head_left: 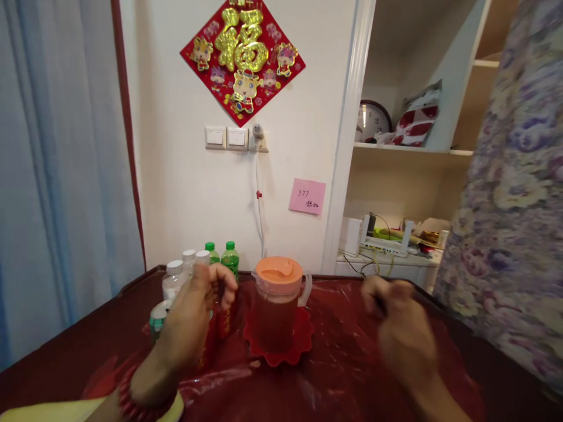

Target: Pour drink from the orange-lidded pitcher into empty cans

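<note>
Pale blue curtain (53, 176) hangs in soft folds at far left. A cluster of clear bottles (173, 280) with white caps stands near the table's back edge, and two green bottles (229, 258) stand just behind them. The left hand (193, 319) hovers in front of this cluster with a red bead bracelet (132, 407) at the wrist. Its fingers are curled in against the thumb, with nothing visible in its grip. The pitcher (276, 316) stands between the hands at table centre. It is translucent plastic and round, with reddish-brown liquid close to the orange lid (278, 269) and a handle (307, 288) on its right side. It sits on a red plate (303, 343) with a scalloped rim, on a glossy, wrinkled plastic table cover (352, 375). The right hand (402, 334) is blurred and curled, well apart from the handle; I cannot tell if it grips anything. Judgement: the pitcher is full and the cover looks slick, so take the handle squarely, steady the body, lift straight and keep the plate from dragging. A floral cloth (514, 205) fills the far right.
</note>
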The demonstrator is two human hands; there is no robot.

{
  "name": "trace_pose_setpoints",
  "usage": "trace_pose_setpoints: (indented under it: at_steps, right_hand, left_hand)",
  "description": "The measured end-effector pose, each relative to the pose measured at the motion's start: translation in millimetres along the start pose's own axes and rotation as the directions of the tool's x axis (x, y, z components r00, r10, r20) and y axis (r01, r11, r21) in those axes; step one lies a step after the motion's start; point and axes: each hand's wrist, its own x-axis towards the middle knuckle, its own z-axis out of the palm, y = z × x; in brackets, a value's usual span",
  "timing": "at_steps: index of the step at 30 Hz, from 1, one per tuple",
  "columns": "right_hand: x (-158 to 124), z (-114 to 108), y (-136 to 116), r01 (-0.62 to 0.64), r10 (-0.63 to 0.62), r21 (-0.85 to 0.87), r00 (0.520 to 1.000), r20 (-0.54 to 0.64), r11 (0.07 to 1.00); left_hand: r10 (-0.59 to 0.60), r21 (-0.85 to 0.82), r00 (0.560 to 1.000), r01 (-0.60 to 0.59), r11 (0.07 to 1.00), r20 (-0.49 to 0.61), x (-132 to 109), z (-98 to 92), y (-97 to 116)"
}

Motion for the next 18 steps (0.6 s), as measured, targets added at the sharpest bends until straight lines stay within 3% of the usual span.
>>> trace_pose_setpoints:
  at_steps: [2,6,10,14,18]
  right_hand:
    - [17,25,30,-0.099,0.098,0.020,0.994,0.058,0.995]
    - [34,69,92,-0.219,0.218,-0.003,0.969,0.115,0.976]
    - [35,108,132,-0.320,0.299,0.076,0.931,0.208,0.944]
    - [35,134,151,-0.373,0.299,0.176,0.890,0.343,0.911]
    - [36,142,164,-0.437,0.337,0.208,0.859,0.386,0.875]
  left_hand:
    - [-0.048,0.063,0.999,0.049,0.997,-0.023,16,6.0,-29]
    - [-0.216,0.102,0.972,0.207,0.973,0.088,32,12.7,-83]
    - [-0.212,0.048,0.949,0.206,0.977,0.233,37,23.6,-120]
    - [-0.136,0.066,0.935,0.122,0.990,0.326,40,37.4,-137]
    - [-0.094,0.153,0.957,0.052,0.987,0.275,38,46.9,-134]
